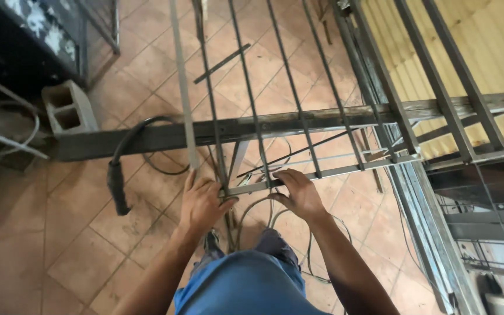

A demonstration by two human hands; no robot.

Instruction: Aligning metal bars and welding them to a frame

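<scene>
Terracotta tile floor (88,256), grey concrete block (69,109), daylight.

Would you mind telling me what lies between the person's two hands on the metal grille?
In the head view, between the left hand and right hand runs the grille's bottom rail, crossed by one thin upright bar; cables lie on the floor below.

Two hands (202,201), one grille (298,116), one block (68,108).

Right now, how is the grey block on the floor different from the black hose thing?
The concrete block is pale grey, boxy and has two square holes; the black hose is dark, long and curves to a thick end. The block sits against the dark steel beam; the hose passes under it. Both lie on the tiled floor.
</scene>
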